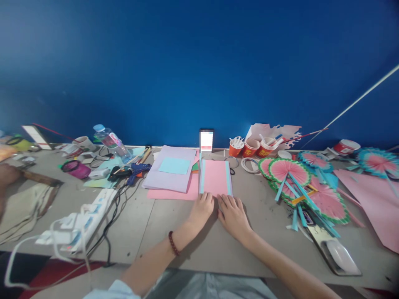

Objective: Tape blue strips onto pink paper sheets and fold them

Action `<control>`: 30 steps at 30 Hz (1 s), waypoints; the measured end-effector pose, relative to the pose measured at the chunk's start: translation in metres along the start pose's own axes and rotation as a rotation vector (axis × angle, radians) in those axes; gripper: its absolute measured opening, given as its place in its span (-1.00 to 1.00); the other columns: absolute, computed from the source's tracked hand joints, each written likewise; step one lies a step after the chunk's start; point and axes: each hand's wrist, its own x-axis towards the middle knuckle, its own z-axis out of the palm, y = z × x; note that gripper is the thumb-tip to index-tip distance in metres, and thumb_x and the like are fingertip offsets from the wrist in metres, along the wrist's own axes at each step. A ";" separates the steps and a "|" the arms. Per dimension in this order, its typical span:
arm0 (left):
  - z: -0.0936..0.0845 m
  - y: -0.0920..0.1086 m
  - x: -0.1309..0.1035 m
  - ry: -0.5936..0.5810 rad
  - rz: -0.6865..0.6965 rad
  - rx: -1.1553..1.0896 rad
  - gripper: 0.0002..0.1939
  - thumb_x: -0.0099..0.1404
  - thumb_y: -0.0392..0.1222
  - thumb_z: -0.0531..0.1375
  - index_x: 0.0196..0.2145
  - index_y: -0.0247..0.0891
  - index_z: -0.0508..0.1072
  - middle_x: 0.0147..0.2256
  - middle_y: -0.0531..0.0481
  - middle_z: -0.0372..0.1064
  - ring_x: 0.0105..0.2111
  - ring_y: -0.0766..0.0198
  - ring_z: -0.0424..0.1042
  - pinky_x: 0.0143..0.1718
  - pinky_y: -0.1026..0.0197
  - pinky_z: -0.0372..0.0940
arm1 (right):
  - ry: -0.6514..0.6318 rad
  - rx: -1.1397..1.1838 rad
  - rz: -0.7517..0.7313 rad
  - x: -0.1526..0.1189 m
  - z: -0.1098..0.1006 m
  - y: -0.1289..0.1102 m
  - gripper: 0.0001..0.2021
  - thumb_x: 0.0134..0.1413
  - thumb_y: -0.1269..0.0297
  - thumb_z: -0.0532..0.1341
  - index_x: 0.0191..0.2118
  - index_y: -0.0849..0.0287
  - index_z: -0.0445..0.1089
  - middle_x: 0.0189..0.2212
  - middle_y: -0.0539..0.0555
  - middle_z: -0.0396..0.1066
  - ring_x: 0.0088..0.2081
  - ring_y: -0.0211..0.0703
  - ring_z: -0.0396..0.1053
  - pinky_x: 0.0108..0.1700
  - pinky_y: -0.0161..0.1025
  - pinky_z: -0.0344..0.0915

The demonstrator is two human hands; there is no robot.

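Your left hand (202,209) and right hand (232,212) lie side by side, fingers flat and extended, pressing the near edge of the pink sheet with blue side strips (215,177). Nothing gripped. Sheet lies mid-table (162,224), beside lilac paper (170,174).

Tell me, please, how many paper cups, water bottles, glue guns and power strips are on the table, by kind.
Red paper cups: 3
Water bottle: 1
Blue glue gun: 1
White power strip: 1
Total: 6
Both hands, left hand and right hand, rest on the near edge of the pink paper.
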 end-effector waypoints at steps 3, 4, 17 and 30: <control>0.001 0.005 -0.011 0.040 0.009 -0.012 -0.68 0.26 -0.47 -0.02 -0.05 -0.44 0.34 -0.08 -0.25 0.29 -0.04 0.06 0.28 -0.04 0.02 0.26 | 0.028 -0.012 -0.007 -0.002 0.005 -0.002 -0.59 0.20 0.34 0.02 0.14 0.27 0.26 0.10 0.20 0.32 0.12 0.01 0.19 0.15 -0.01 0.01; 0.000 0.005 -0.013 0.045 0.007 -0.031 -0.66 0.26 -0.43 -0.01 -0.01 -0.45 0.32 -0.05 -0.27 0.27 -0.01 0.04 0.25 0.00 -0.01 0.23 | 0.032 -0.016 -0.009 -0.003 0.006 -0.002 -0.60 0.20 0.35 0.02 0.13 0.29 0.27 0.10 0.20 0.32 0.11 0.01 0.20 0.15 -0.02 0.02; -0.006 0.002 -0.013 0.038 -0.052 -0.298 -0.42 0.16 -0.29 0.06 0.16 -0.36 0.15 -0.07 -0.19 0.25 -0.02 0.01 0.19 0.10 -0.07 0.10 | 0.056 -0.085 0.034 -0.008 0.002 -0.009 -0.64 0.17 0.32 0.10 0.07 0.30 0.32 0.03 0.22 0.38 0.07 -0.01 0.26 0.12 -0.08 0.13; -0.003 0.000 -0.014 0.087 -0.074 -0.344 -0.46 0.21 -0.32 0.03 0.16 -0.34 0.15 -0.07 -0.20 0.27 -0.02 0.03 0.23 0.08 -0.08 0.15 | -0.006 -0.038 0.053 -0.003 -0.003 -0.004 -0.59 0.19 0.31 0.04 0.15 0.18 0.25 0.04 0.21 0.35 0.04 0.03 0.23 0.07 0.02 0.11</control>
